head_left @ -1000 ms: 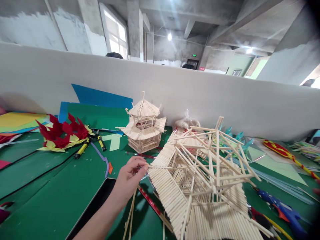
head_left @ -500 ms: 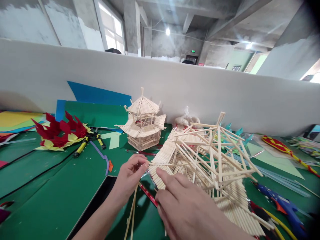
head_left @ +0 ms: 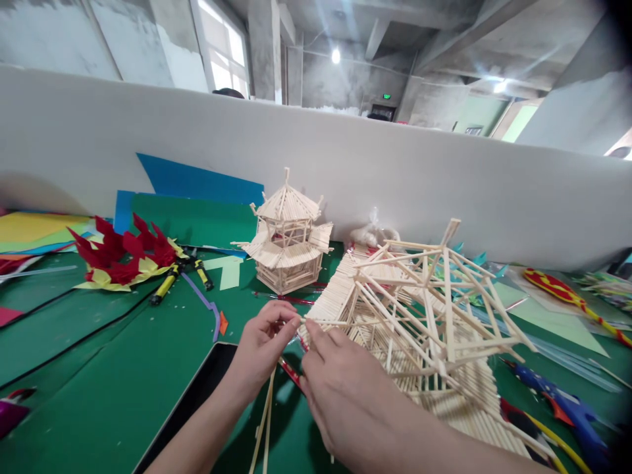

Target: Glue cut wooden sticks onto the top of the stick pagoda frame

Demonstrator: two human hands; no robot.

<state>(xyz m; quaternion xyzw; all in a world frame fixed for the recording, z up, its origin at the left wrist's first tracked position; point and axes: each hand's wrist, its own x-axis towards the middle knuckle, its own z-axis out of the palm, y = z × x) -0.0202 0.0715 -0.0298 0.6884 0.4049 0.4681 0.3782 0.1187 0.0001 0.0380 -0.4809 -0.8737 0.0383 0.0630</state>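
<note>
My left hand (head_left: 264,342) pinches the end of a thin wooden stick (head_left: 330,322) that runs to the right, level, in front of the stick model. Close beside it, my right hand (head_left: 345,388) is closed around the same stick, its index fingertip near the left fingertips; its thumb is largely hidden. Right of my hands stands a large open frame of wooden sticks (head_left: 447,303) on a base of rows of sticks (head_left: 333,293). A red pen-like rod (head_left: 290,372) lies under my hands, partly covered. Several loose sticks (head_left: 264,421) lie below my left hand.
A small stick pagoda (head_left: 286,257) stands behind. To the left are a red and yellow paper crown (head_left: 123,253) and a black tray-like object (head_left: 197,388). A blue glue gun (head_left: 563,401) and cables lie at right. A white partition (head_left: 197,125) closes the back.
My right index finger, earlier stretched forward below the stick, has come up and left onto it near my left fingertips. The view has shifted slightly.
</note>
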